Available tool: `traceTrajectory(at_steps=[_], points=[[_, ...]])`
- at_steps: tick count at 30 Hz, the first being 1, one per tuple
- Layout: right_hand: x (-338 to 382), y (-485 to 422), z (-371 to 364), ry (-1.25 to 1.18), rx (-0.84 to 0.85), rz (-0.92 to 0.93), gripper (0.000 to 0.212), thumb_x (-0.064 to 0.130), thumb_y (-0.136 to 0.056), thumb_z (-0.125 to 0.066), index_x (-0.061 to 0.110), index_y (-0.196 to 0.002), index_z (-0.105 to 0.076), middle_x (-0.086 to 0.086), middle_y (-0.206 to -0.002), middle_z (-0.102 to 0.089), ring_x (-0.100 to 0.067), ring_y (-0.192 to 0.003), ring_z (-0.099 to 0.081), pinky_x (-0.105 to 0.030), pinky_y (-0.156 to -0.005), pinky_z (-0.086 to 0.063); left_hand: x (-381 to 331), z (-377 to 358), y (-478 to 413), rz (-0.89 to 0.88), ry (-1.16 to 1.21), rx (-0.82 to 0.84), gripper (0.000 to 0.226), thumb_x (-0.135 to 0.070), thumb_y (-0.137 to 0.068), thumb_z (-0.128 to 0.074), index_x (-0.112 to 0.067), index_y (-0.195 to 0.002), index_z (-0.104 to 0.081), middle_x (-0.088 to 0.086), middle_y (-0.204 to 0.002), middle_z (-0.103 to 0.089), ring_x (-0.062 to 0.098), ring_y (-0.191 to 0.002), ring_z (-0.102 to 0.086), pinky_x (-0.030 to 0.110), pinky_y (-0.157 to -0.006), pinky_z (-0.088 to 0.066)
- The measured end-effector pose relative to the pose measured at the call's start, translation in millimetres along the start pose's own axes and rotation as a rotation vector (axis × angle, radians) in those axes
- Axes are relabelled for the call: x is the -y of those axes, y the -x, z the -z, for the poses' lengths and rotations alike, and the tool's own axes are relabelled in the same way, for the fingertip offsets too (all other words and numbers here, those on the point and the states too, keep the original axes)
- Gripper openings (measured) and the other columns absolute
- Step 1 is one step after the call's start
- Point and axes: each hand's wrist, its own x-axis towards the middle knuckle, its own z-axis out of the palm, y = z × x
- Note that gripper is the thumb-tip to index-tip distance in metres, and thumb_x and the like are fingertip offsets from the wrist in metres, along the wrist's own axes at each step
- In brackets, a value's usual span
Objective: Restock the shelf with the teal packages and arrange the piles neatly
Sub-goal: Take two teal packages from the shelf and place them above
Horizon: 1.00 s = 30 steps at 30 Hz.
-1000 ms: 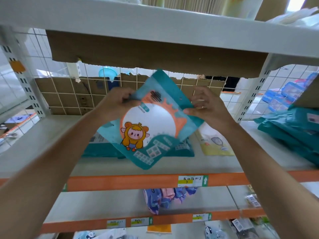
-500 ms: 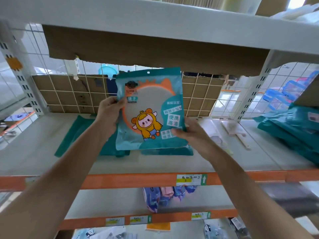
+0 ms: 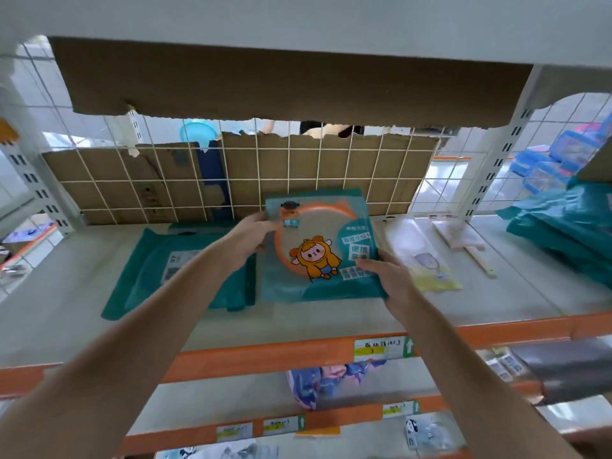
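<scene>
A teal package point(image 3: 324, 246) with an orange ring and a cartoon figure lies face up on the grey shelf point(image 3: 66, 293), on top of another teal pack. My left hand point(image 3: 248, 241) grips its upper left edge. My right hand point(image 3: 384, 271) grips its lower right corner. To its left a second teal pile point(image 3: 178, 273) lies face down and slightly skewed. At the far right a loose heap of teal packages point(image 3: 569, 233) rests on the same shelf.
A yellow pack point(image 3: 430, 270) and a flat white item point(image 3: 463, 240) lie right of the held package. A wire grid with cardboard point(image 3: 298, 173) backs the shelf. An upper shelf point(image 3: 298, 21) hangs low overhead. Orange rails point(image 3: 265, 359) front the lower shelves.
The package was held upright in the air in front of the shelf back. Both hands have brought it down flat onto the pile in the shelf's middle.
</scene>
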Motion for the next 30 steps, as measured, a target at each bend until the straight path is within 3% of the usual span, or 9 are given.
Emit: traceTrajectory(at_steps=[4,7,9,11,15,17,20,24,30], points=[[-6,-16,14,0.042,-0.057,-0.099,0.015,-0.002,-0.086,-0.057,0.012,-0.092,-0.059,-0.007,-0.084,-0.065,-0.019,-0.074,-0.062,-0.028,-0.067,-0.053,8,-19,-14,0.043,-0.087,-0.006,0.021,-0.021,-0.095,-0.050,-0.013,-0.112,-0.060,0.009,-0.114,-0.063,0.025,-0.106,-0.058,0.039,-0.089,-0.046],[-7,-31,22,0.177,-0.052,-0.140,0.028,0.001,-0.084,-0.062,0.005,-0.112,-0.059,-0.007,-0.091,-0.066,-0.024,-0.085,-0.063,-0.036,-0.080,-0.052,14,-31,-29,0.087,-0.085,-0.098,0.015,-0.018,-0.094,-0.051,-0.009,-0.101,-0.060,0.014,-0.112,-0.061,0.027,-0.105,-0.057,0.043,-0.097,-0.044],[-7,-38,23,0.266,-0.033,-0.156,0.037,0.004,-0.083,-0.064,0.005,-0.119,-0.057,-0.006,-0.096,-0.065,-0.022,-0.085,-0.064,-0.032,-0.074,-0.055,18,-36,-36,0.115,-0.053,-0.154,0.012,-0.014,-0.095,-0.049,-0.008,-0.094,-0.060,0.013,-0.098,-0.064,0.023,-0.090,-0.060,0.035,-0.085,-0.050],[-7,-43,24,0.355,-0.031,-0.152,0.043,0.009,-0.083,-0.066,0.006,-0.124,-0.053,-0.006,-0.103,-0.063,-0.019,-0.083,-0.064,-0.025,-0.063,-0.053,25,-39,-44,0.135,-0.023,-0.211,0.016,-0.014,-0.094,-0.052,-0.004,-0.102,-0.061,0.014,-0.099,-0.065,0.026,-0.089,-0.062,0.037,-0.084,-0.052],[-11,-44,33,0.936,-0.105,0.021,0.049,0.037,-0.083,-0.068,0.017,-0.125,-0.054,-0.006,-0.110,-0.065,-0.017,-0.087,-0.064,-0.025,-0.059,-0.051,32,-46,-51,0.156,-0.038,-0.316,0.020,-0.013,-0.093,-0.050,-0.003,-0.107,-0.061,0.016,-0.101,-0.064,0.027,-0.087,-0.061,0.038,-0.075,-0.050],[-14,-45,37,1.130,-0.119,0.105,0.048,0.047,-0.083,-0.064,0.020,-0.122,-0.056,-0.003,-0.105,-0.067,-0.016,-0.083,-0.063,-0.023,-0.053,-0.045,36,-50,-55,0.141,-0.062,-0.354,0.023,-0.010,-0.094,-0.046,-0.003,-0.108,-0.062,0.015,-0.098,-0.064,0.027,-0.089,-0.061,0.038,-0.079,-0.051],[-16,-50,38,1.125,-0.128,0.143,0.047,0.047,-0.086,-0.061,0.021,-0.124,-0.056,-0.004,-0.106,-0.067,-0.016,-0.083,-0.061,-0.025,-0.057,-0.046,38,-56,-57,0.123,-0.065,-0.368,0.020,-0.010,-0.095,-0.044,-0.010,-0.104,-0.061,0.007,-0.085,-0.061,0.024,-0.086,-0.058,0.037,-0.085,-0.049],[-16,-53,37,1.143,-0.120,0.149,0.046,0.046,-0.088,-0.058,0.021,-0.127,-0.053,-0.004,-0.108,-0.066,-0.015,-0.081,-0.059,-0.022,-0.052,-0.040,38,-59,-60,0.108,-0.037,-0.375,0.016,-0.010,-0.095,-0.045,-0.015,-0.101,-0.059,0.003,-0.076,-0.058,0.021,-0.076,-0.057,0.036,-0.081,-0.050],[-17,-59,36,1.113,-0.115,0.137,0.045,0.048,-0.087,-0.059,0.024,-0.125,-0.054,-0.002,-0.106,-0.067,-0.017,-0.086,-0.064,-0.035,-0.070,-0.056,35,-60,-64,0.079,-0.134,-0.343,0.022,-0.008,-0.095,-0.044,-0.008,-0.112,-0.058,0.001,-0.077,-0.054,0.011,-0.065,-0.051,0.019,-0.054,-0.038]])
